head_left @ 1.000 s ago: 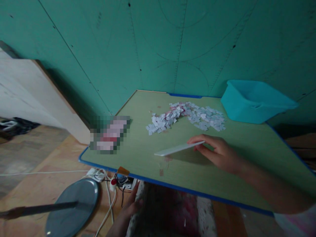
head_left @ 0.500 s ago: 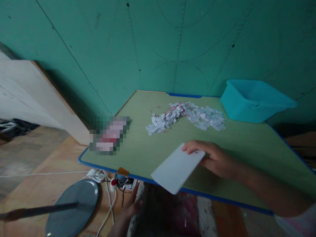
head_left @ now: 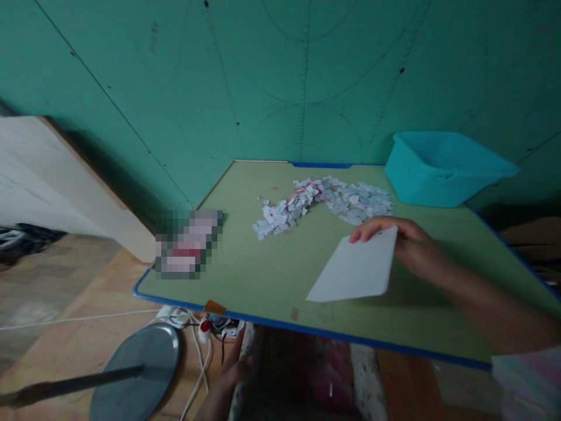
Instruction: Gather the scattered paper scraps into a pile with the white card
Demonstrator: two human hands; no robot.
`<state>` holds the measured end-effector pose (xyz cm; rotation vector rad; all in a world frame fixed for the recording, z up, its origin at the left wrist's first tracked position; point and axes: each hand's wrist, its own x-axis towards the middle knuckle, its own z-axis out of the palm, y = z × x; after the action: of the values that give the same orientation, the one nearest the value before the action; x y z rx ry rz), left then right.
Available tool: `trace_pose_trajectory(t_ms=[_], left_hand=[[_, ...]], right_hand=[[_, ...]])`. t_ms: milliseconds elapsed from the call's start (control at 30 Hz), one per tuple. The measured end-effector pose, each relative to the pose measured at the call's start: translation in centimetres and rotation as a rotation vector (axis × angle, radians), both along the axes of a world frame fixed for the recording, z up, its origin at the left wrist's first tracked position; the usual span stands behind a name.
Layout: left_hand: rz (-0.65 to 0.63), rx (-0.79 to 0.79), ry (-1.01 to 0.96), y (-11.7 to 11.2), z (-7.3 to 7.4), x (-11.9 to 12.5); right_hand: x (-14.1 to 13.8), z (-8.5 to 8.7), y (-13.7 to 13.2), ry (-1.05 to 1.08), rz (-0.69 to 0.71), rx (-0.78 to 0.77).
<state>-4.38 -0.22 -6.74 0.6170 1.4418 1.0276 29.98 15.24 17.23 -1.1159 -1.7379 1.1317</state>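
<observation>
Head view: right hand (head_left: pixel 407 238) pinches card (head_left: pixel 355 269) by edge over table (head_left: pixel 245 269), near scraps (head_left: pixel 280 216); edge grip could let it twist; a bump could scatter scraps; left hand (head_left: pixel 236 369) low, grip unclear.

Green table (head_left: pixel 258 275) with paper scraps (head_left: pixel 284 215), turquoise tub (head_left: pixel 433 184), pixelated object (head_left: pixel 190 242).

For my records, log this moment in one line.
Right hand: holds thin white rectangular card | left hand: below blue-edged table | on it: white paper squares, turquoise plastic bin
</observation>
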Motion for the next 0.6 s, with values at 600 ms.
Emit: trace_pose_trajectory(t_ms=[600], left_hand=[[0.029,-0.023,0.007,-0.3,0.1,0.7]], right_hand=[[-1.1,-0.4,-1.8,-0.228,0.197,0.166]])
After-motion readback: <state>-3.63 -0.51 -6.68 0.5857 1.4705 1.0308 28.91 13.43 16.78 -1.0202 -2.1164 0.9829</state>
